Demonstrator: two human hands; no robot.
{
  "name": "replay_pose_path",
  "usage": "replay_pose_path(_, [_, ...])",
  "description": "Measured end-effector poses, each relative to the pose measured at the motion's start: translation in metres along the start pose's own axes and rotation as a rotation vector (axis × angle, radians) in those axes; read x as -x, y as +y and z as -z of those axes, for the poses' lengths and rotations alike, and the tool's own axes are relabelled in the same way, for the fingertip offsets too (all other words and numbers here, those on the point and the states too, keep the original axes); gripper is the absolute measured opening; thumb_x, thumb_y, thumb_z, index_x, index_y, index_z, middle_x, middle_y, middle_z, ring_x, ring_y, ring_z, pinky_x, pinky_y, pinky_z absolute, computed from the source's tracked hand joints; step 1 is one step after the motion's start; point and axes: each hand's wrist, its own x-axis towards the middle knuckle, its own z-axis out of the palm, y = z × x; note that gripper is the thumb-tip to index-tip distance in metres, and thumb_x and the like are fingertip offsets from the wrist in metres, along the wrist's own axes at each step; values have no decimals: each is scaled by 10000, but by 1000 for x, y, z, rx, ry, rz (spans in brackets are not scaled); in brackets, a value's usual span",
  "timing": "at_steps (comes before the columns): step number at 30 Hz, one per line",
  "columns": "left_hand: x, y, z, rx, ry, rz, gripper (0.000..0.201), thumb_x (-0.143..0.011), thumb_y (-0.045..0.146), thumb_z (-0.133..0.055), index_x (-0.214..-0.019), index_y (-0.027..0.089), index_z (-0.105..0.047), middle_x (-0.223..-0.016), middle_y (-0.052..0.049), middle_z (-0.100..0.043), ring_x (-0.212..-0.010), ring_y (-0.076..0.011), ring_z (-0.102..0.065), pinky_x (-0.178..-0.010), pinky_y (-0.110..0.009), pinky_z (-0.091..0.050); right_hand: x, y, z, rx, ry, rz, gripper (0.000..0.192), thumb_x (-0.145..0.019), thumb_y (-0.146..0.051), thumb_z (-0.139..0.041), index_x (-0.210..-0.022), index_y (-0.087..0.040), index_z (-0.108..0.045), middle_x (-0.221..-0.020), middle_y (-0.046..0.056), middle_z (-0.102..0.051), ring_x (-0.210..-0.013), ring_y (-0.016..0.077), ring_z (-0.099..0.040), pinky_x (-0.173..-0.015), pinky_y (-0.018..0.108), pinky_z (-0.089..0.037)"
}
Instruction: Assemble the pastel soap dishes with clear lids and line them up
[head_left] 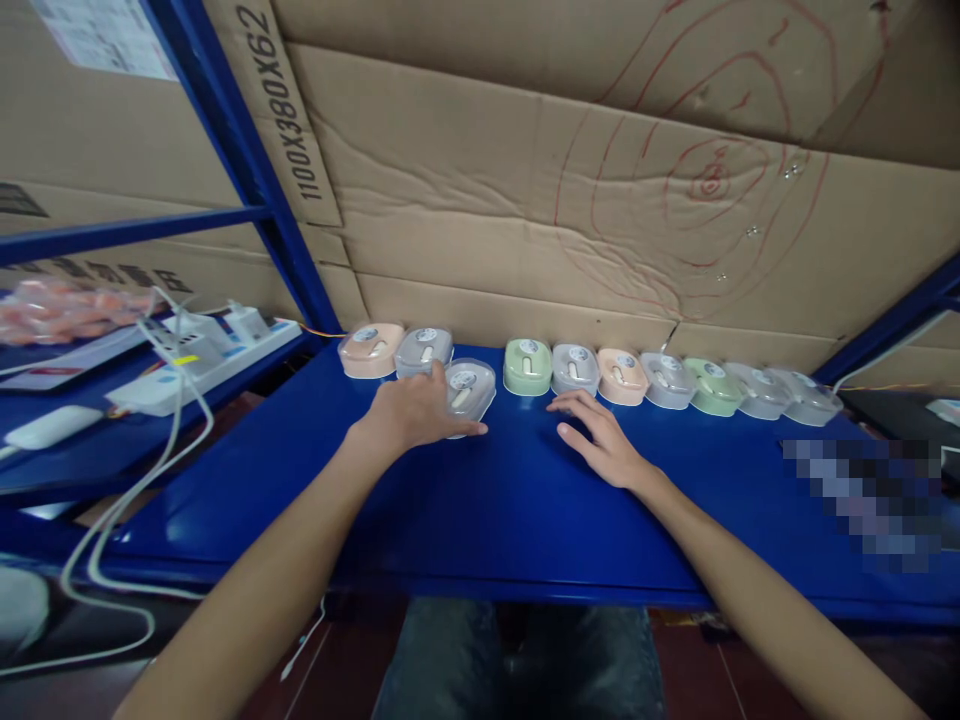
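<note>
My left hand [409, 412] is wrapped around the left side of a grey box with a clear lid [472, 385], thumb at its near edge and fingers toward its far side. This box sits slightly tilted, in front of the row. Just left of it stand another grey lidded box [424, 348] and a peach one [370, 350]. My right hand [600, 440] hovers over or rests on the blue tabletop [495, 520], fingers loosely curved and apart, holding nothing. Nearest to it are a green lidded box [528, 368], a grey one [575, 370] and a peach one [622, 376].
More lidded boxes, including a green one [714, 386], continue right along the cardboard wall [465, 190]. At left are a white power strip [210, 370], white cables [176, 430] and a bag of orange items [71, 310]. A blurred-out patch [870, 500] covers something at right.
</note>
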Motion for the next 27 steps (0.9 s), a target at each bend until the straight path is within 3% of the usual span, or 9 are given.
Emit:
replay_pose_path(3, [1,-18,3,-6,39,-39,1213,-797,815,-787,-1627,21,-395,-1439,-380,-647,-1374,-566,-626,-1092,-604,-518,0,1,0,11,-4,4,369,-1138,-568,-526,-1337,-295,-673,-1351,110,-677,-1324,317,-665,-1183,574,-520])
replay_pose_path(5, [3,-33,5,30,32,-126,1221,-764,728,-849,-1673,79,-355,-1533,-326,-590,-1443,-529,-562,-1157,-579,-479,-1,2,-1,21,-9,1,367,-1136,-564,-531,-1341,-294,-672,-1355,111,-677,-1320,318,-669,-1179,573,-525])
replay_pose_path(10, [4,-50,5,159,4,-320,900,-817,404,-792,-1622,261,-415,-1589,-138,-540,-1424,-381,-541,-1183,-502,-468,-2,2,0,27,-21,1,366,-1132,-563,-536,-1344,-300,-677,-1354,117,-683,-1309,331,-673,-1165,598,-535])
replay_pose_path(13, [2,-44,1,110,47,-360,672,-840,241,-693,-1489,237,-522,-1464,-131,-574,-1335,-352,-575,-1130,-484,-505,-2,2,1,26,-29,-3,362,-1135,-560,-533,-1346,-303,-675,-1361,111,-681,-1316,326,-674,-1171,590,-534])
replay_pose_path(16, [-3,-33,-5,11,134,-371,555,-905,254,-668,-1446,203,-553,-1404,-164,-579,-1308,-363,-582,-1128,-498,-504,-2,2,1,24,-38,-7,352,-1138,-552,-531,-1348,-307,-670,-1366,102,-677,-1316,316,-674,-1174,576,-533])
replay_pose_path(22, [-9,2,-18,-139,278,-325,529,-1063,302,-536,-1547,90,-544,-1416,-284,-603,-1326,-461,-557,-1130,-586,-456,-3,1,0,22,-33,-7,360,-1131,-563,-542,-1330,-296,-678,-1340,109,-682,-1304,320,-677,-1173,585,-531])
replay_pose_path(27, [-18,26,-26,-163,320,-259,572,-1085,277,-460,-1623,84,-484,-1445,-295,-624,-1358,-472,-533,-1108,-575,-439,-3,3,-3,19,-22,6,375,-1124,-588,-547,-1307,-291,-683,-1320,114,-689,-1285,327,-682,-1158,617,-534])
